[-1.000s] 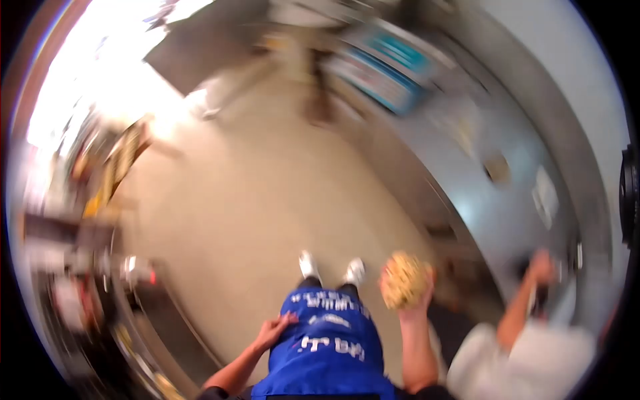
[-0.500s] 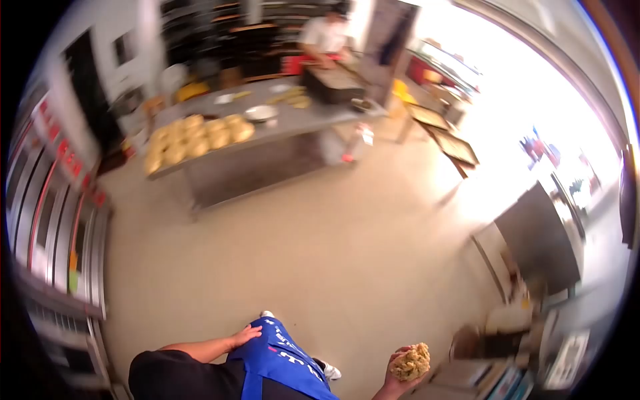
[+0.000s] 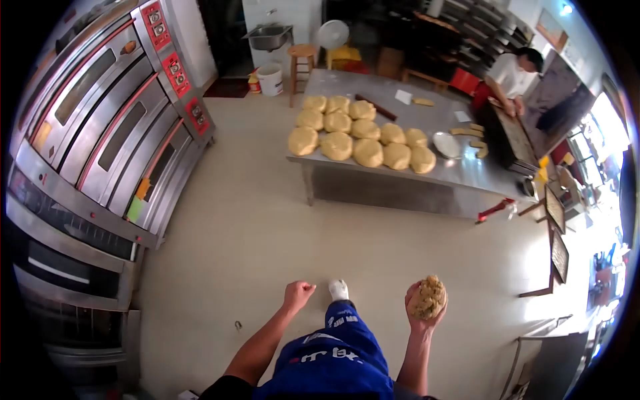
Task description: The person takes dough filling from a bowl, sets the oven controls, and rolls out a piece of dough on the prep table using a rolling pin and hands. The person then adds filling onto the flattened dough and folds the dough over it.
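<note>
My right hand (image 3: 420, 317) holds a rough, crumbly tan lump (image 3: 429, 299), with the fingers and palm round its left and lower sides. My left hand (image 3: 298, 295) hangs in front of me with its fingers curled in and nothing seen in them. A blue apron (image 3: 330, 367) with white print covers my front, between my two forearms. Ahead stands a metal table (image 3: 373, 90) with several round, pale yellow dough pieces (image 3: 368, 153) in rows at its near left part.
A tall multi-deck oven (image 3: 113, 127) lines the left. At the table's right end a person (image 3: 513, 77) in white works over a dark griddle (image 3: 513, 137). A stool (image 3: 302, 52), white bucket (image 3: 270, 80) and sink (image 3: 269, 40) stand behind. Trays (image 3: 559, 257) stand at right.
The view has swung from the side counter round to the dough table and oven. My left hand has come off the apron and now hangs with curled fingers. The lump remains in my right hand.
</note>
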Demonstrator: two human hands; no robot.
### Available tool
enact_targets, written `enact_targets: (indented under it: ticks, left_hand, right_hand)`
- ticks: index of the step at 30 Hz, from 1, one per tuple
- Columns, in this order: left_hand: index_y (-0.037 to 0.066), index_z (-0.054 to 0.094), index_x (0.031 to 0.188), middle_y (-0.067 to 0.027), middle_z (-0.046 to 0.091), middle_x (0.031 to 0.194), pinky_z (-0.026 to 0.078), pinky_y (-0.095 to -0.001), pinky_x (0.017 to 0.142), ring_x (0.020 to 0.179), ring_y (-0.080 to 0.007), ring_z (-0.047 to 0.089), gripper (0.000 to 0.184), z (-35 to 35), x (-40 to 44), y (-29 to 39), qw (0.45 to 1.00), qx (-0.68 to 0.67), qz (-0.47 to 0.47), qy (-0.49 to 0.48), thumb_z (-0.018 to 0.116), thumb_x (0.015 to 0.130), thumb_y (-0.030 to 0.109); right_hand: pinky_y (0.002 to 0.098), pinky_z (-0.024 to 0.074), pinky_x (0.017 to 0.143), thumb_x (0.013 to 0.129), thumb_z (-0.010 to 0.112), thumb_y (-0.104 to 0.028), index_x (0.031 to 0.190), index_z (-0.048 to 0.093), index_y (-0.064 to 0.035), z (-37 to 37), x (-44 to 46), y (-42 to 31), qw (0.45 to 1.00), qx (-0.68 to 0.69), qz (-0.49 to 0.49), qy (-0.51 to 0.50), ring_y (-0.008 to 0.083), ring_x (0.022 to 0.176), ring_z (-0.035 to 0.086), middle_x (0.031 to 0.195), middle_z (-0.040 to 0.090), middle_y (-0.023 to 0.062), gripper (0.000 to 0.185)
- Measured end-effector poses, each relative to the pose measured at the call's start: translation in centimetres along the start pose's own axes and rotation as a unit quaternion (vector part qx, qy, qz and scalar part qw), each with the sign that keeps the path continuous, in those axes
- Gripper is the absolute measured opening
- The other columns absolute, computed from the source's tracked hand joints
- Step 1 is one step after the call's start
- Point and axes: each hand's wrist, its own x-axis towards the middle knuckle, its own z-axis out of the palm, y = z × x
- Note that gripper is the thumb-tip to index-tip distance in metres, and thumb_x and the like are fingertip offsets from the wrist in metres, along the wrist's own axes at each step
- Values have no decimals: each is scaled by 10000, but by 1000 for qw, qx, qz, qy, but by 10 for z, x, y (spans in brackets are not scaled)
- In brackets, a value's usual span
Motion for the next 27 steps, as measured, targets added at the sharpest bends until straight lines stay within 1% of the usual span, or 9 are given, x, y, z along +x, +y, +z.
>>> enact_targets:
  ticks: [7,9,13,16,20,23,25,26,27]
  left_hand:
    - [70,660,1364,-140,773,1011,591,-368,834,930,-223,737,568,-68,40,-230,968,-3,-244,52,893,871,226]
    - [100,679,1335,-117,775,1064,601,-445,877,1008,-317,741,500,-103,5,-215,788,-180,-562,174,830,875,225]
    - [18,532,1276,-225,676,939,576,-462,473,849,-421,770,277,-144,-31,-235,572,-390,-658,294,481,1019,-72]
    - [29,504,1329,-219,680,1063,652,-486,571,897,-431,761,293,-171,-10,-228,644,-373,-589,316,560,1043,5]
    - [73,512,1420,-161,720,885,585,-709,699,738,-337,705,600,-224,61,-284,464,-397,-740,281,535,1101,581]
    - [23,582,1279,-145,632,696,588,-607,583,472,-256,522,644,-299,186,-352,595,-425,-670,130,476,1103,633]
    - [-8,709,937,-183,719,740,578,-504,618,559,-339,666,735,-357,308,-384,757,-202,-616,76,471,1075,673]
    - [-4,718,963,-195,742,757,587,-486,702,688,-358,742,680,-381,358,-428,923,-30,-384,7,496,1069,630]
    - [4,717,947,-190,722,714,577,-507,790,737,-350,749,637,-413,428,-430,909,-6,-416,21,480,1081,580]
  right_hand:
    - [471,532,1058,957,667,-453,1350,709,-108,62,257,166,982,-56,179,-28,333,1297,582,1355,684,130,524]
    - [471,534,1058,949,678,-445,1345,710,-103,85,318,218,976,-50,213,-18,334,1294,580,1369,680,123,523]
    - [478,537,1051,925,719,-434,1348,699,-79,136,432,297,970,-40,240,-12,345,1261,580,1350,675,150,553]
    - [489,533,1052,918,731,-453,1372,684,-87,153,510,342,959,-114,240,-98,350,1281,575,1335,686,140,585]
    - [484,533,1085,932,719,-412,1357,682,-69,181,571,424,984,-54,168,-34,329,1317,570,1371,648,146,547]
    - [497,525,1105,920,727,-389,1333,689,-56,203,601,457,994,-63,87,14,338,1316,593,1368,666,154,532]
    - [506,527,1110,923,727,-374,1346,682,-63,212,617,484,994,-87,-12,67,348,1303,613,1371,674,149,527]
    - [512,532,1107,933,724,-369,1367,671,-71,216,631,496,991,-90,-49,92,353,1294,622,1372,676,141,529]
    - [516,530,1112,921,733,-365,1384,663,-74,211,643,503,993,-83,-37,69,353,1299,620,1381,674,139,552]
